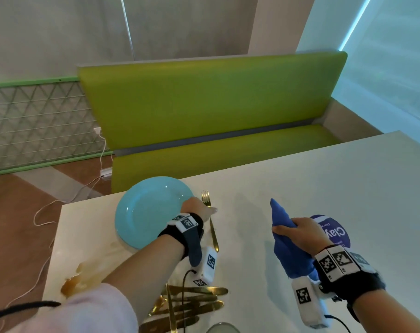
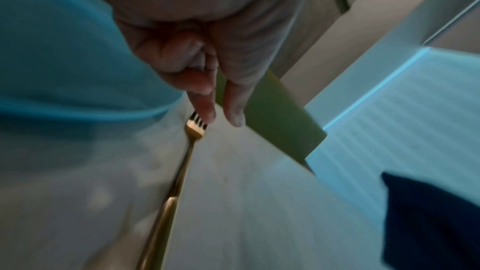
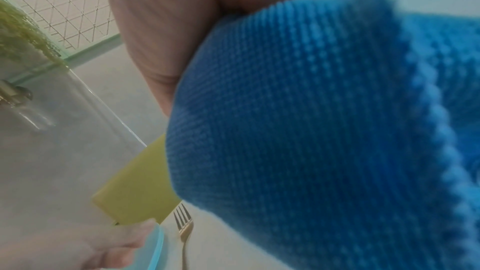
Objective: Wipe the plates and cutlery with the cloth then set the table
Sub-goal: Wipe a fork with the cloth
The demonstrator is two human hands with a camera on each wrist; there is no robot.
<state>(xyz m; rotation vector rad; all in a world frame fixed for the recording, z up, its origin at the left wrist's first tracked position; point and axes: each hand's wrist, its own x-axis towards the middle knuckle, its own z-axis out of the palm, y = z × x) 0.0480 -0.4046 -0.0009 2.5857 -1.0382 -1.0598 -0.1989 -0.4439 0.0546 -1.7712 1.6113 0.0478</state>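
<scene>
Nearest to the person, at the bottom edge of the white worktop (image 1: 300, 179), a loose heap of gold-coloured knives and other cutlery (image 1: 192, 301) lies fanned out, partly under the left forearm. Beside it on the left a brown liquid spill (image 1: 72, 282) spreads over the worktop's corner. The rim of a pale dish (image 1: 222, 327) just shows at the very bottom.

A little further in, the right hand (image 1: 300, 234) is raised above the worktop, its grip clenched round a bunched blue microfibre cloth (image 1: 284, 239), one corner of which sticks up past the fingers. Behind that hand lies a round purple printed card (image 1: 336, 233) flat on the worktop.

The left hand (image 1: 199, 209) is stretched forward with its grip released, fingers (image 2: 205, 108) fairly straight, over the right edge of a round light-blue plate (image 1: 146, 210). Just beside the plate on its right lies a single slim gold fork (image 1: 210, 219), tines pointing away from the person; the fingertips are at its tines, though whether they touch it I cannot tell.

Beyond the worktop stands a lime-green upholstered bench seat (image 1: 211, 104) against the wall, with a white cable (image 1: 60, 200) trailing over the floor to the left.
</scene>
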